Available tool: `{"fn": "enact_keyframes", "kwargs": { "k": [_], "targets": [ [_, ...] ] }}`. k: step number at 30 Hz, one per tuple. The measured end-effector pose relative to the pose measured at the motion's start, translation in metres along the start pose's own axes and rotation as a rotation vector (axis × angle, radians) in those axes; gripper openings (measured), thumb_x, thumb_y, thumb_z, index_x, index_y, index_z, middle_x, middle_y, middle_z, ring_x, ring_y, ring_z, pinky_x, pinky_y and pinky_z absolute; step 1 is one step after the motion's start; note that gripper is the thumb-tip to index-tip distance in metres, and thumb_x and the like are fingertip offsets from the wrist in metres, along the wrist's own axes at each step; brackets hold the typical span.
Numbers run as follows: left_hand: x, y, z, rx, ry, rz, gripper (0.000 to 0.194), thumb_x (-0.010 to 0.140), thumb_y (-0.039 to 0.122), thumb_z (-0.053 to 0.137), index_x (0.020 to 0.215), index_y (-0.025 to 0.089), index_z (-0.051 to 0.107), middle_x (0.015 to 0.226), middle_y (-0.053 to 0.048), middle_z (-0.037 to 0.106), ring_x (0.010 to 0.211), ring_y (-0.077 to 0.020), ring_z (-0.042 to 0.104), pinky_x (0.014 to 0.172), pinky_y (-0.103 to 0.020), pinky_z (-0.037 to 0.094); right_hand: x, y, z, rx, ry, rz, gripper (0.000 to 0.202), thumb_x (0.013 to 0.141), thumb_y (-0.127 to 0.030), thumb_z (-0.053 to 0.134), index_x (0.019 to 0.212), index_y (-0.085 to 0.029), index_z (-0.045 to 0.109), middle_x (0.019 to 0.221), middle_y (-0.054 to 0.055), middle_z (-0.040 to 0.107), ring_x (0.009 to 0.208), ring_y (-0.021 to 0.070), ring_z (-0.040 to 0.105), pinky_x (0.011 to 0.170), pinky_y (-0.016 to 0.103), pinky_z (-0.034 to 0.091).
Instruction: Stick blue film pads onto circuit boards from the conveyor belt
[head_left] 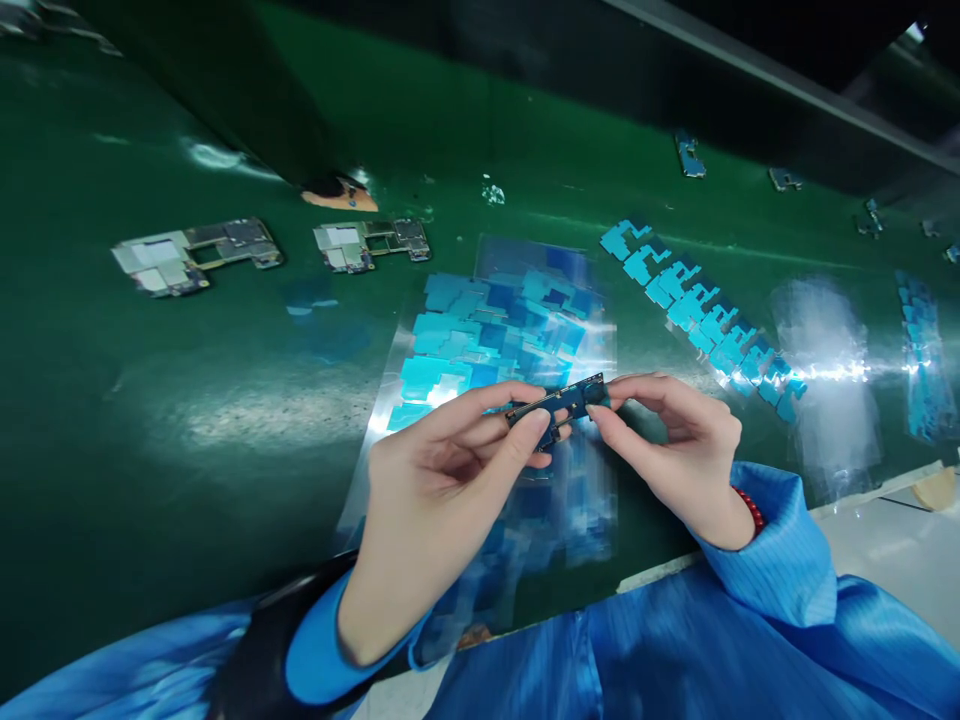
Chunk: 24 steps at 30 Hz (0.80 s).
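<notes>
Pinching the left end of a slim, dark blue circuit board with a notched outline, the left hand has its thumb on the near face and its fingers behind. The right hand grips the other end narrowly between thumb and forefinger. The board is tilted, its right end higher, above the middle of the table.

It looks light and stiff, likely smooth enough to slip and fragile at the thin parts and small components; the outer edges and ends seem the safest places to hold.

Below the hands lies one clear, glossy plastic sheet bearing many overlapping light-blue and darker-blue flat pieces, too crowded to count. Farther left on the dark green tabletop are two larger grey-and-black circuit boards, apart from each other.

To the right, one slanting row of bright blue notched pieces overlaps too closely for an exact count. Beyond it are one pale, shiny translucent patch and one narrow strip of blue pieces. At the far right, at least three small circuit boards lie spaced apart; others near the edge are unclear.
</notes>
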<state>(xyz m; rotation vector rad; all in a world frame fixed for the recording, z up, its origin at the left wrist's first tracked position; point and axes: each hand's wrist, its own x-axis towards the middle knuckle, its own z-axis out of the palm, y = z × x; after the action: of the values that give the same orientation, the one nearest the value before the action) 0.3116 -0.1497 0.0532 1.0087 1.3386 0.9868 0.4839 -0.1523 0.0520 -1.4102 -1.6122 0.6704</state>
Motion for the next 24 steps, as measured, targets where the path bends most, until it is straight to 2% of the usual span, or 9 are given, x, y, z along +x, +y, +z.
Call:
{"fn": "enact_keyframes", "kwargs": {
  "k": [4, 8, 12, 17, 19, 22, 24],
  "targets": [
    [0.001, -0.003, 0.0, -0.013, 0.016, 0.013, 0.012, 0.076, 0.024, 0.073, 0.088, 0.023, 0.071, 0.062, 0.006, 0.075, 0.052, -0.0154, 0.072, 0.057, -0.019, 0.063, 0.001, -0.001, 0.001, -0.121, 0.013, -0.084, 0.007, 0.079, -0.016, 0.07, 0.084, -0.02, 0.067, 0.073, -0.001, 0.07, 0.07, 0.0136, 0.067, 0.069, 0.029, 0.056],
    [0.002, -0.003, 0.001, 0.0, 0.014, -0.003, 0.013, 0.076, 0.027, 0.074, 0.087, 0.022, 0.071, 0.065, 0.004, 0.076, 0.059, -0.0163, 0.074, 0.061, -0.019, 0.062, 0.002, 0.002, 0.001, -0.22, 0.013, -0.133, 0.007, 0.08, -0.021, 0.07, 0.086, -0.02, 0.066, 0.072, -0.001, 0.069, 0.067, 0.0135, 0.064, 0.068, 0.03, 0.053],
    [0.005, -0.003, 0.0, -0.046, 0.015, -0.033, 0.018, 0.075, 0.031, 0.075, 0.09, 0.021, 0.071, 0.069, 0.002, 0.077, 0.063, -0.0181, 0.074, 0.058, -0.02, 0.062, 0.01, 0.016, -0.01, -0.263, 0.023, -0.057, 0.022, 0.075, -0.03, 0.075, 0.092, -0.018, 0.067, 0.076, 0.001, 0.07, 0.07, 0.0149, 0.064, 0.073, 0.032, 0.053],
    [0.011, -0.002, -0.004, -0.237, -0.036, -0.067, 0.024, 0.073, 0.034, 0.077, 0.09, 0.019, 0.069, 0.068, -0.001, 0.077, 0.067, -0.019, 0.075, 0.053, -0.018, 0.06, 0.02, 0.031, -0.021, -0.101, 0.033, 0.135, 0.019, 0.074, -0.033, 0.074, 0.084, -0.018, 0.068, 0.072, 0.001, 0.069, 0.067, 0.0146, 0.064, 0.071, 0.031, 0.054],
    [0.013, -0.003, -0.006, -0.272, -0.06, -0.081, 0.028, 0.072, 0.035, 0.078, 0.091, 0.017, 0.068, 0.068, -0.001, 0.077, 0.066, -0.0186, 0.075, 0.053, -0.018, 0.06, 0.02, 0.03, -0.019, 0.035, -0.034, 0.197, 0.018, 0.076, -0.034, 0.071, 0.08, -0.018, 0.069, 0.073, 0.002, 0.07, 0.067, 0.0143, 0.065, 0.07, 0.03, 0.054],
    [0.016, -0.005, -0.006, -0.311, -0.096, -0.091, 0.034, 0.069, 0.037, 0.08, 0.092, 0.016, 0.067, 0.066, -0.002, 0.076, 0.065, -0.0186, 0.074, 0.053, -0.018, 0.059, 0.017, 0.025, -0.011, 0.282, -0.203, 0.3, 0.021, 0.078, -0.039, 0.069, 0.077, -0.018, 0.069, 0.072, 0.002, 0.072, 0.067, 0.0144, 0.067, 0.067, 0.028, 0.055],
    [0.018, -0.006, -0.006, -0.334, -0.115, -0.076, 0.037, 0.067, 0.037, 0.081, 0.092, 0.015, 0.066, 0.066, -0.003, 0.076, 0.065, -0.0185, 0.074, 0.053, -0.018, 0.059, 0.014, 0.021, -0.008, 0.355, -0.264, 0.314, 0.026, 0.077, -0.043, 0.069, 0.076, -0.018, 0.068, 0.069, 0.002, 0.072, 0.065, 0.0152, 0.068, 0.065, 0.028, 0.056]
  ]
}}
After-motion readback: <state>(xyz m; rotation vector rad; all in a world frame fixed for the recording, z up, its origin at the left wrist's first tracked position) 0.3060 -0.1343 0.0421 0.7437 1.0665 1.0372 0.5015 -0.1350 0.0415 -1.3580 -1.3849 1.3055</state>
